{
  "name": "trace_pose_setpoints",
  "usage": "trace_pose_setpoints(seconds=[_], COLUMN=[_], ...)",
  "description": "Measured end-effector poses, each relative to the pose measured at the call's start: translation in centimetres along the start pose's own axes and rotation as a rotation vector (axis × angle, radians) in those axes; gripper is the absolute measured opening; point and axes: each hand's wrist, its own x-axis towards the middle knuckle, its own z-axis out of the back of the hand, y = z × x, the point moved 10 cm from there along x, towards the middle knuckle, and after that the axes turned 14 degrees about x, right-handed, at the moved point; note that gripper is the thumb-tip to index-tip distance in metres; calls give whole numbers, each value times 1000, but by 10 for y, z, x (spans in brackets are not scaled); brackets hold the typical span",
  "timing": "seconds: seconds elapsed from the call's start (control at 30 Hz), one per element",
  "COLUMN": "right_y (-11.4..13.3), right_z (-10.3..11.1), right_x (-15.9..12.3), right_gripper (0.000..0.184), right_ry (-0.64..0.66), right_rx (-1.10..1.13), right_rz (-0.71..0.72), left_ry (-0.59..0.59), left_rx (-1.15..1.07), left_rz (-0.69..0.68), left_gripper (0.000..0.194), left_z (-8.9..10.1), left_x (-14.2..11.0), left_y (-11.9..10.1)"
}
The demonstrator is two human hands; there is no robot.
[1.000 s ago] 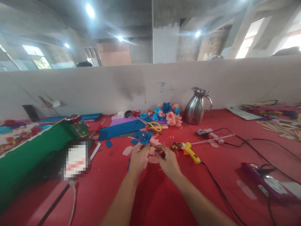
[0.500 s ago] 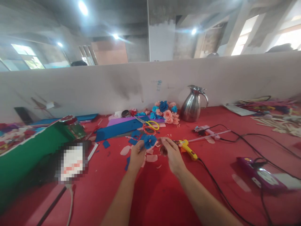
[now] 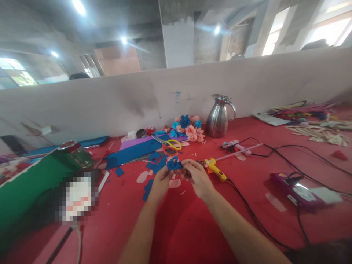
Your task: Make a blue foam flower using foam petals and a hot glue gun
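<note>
A blue paper flower [image 3: 173, 163] is held up over the red table, near the middle of the view. My left hand [image 3: 161, 182] is closed on its left and lower side. From the right, my right hand [image 3: 198, 176] pinches the flower's right edge between thumb and fingers. Beneath and around the hands lie cut blue paper pieces [image 3: 149, 189] and pink petals [image 3: 142, 177]. Just right of my right hand rests a yellow glue gun [image 3: 217, 171]. Scissors [image 3: 170, 145] with yellow and red handles lie beyond the flower, on blue paper [image 3: 132, 155].
Behind the scissors sits a bunch of pink and blue paper flowers [image 3: 191, 132], beside a steel jug [image 3: 218, 119]. Cords run from a purple power strip [image 3: 298, 194] at right. A green box [image 3: 35, 187] and a lidded jar [image 3: 75, 152] stand at left, below a white partition [image 3: 123, 99].
My right fingers have come against the flower's right edge, where a gap showed before. The flower has tilted, its centre now facing more upward. The whole view has shifted slightly.
</note>
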Motion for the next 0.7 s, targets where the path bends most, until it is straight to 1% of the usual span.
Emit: trace_pose_setpoints(seconds=[0.17, 0.3, 0.4, 0.5, 0.6, 0.7], right_y=[-6, -7, -5, -6, -7, -2], right_z=[3, -1, -6, -10, -14, -12], right_x=[-1, -1, -2, -4, -6, -8], right_gripper=[20, 23, 24, 22, 17, 15], right_ry=[-27, 18, 58, 101, 130, 111], right_rx=[42, 10, -16, -6, 30, 68], right_rz=[-55, -63, -36, -42, -68, -50], left_ry=[36, 66, 12, -44, -70, -79], left_rx=[-57, -19, -9, -25, -97, -190], left_rz=[15, -26, -12, 36, 72, 88], left_gripper=[22, 17, 12, 6, 6, 9], left_z=[-8, -8, -1, 5, 7, 8], left_x=[0, 1, 2, 0, -1, -2], left_y=[2, -2, -2, 4, 9, 11])
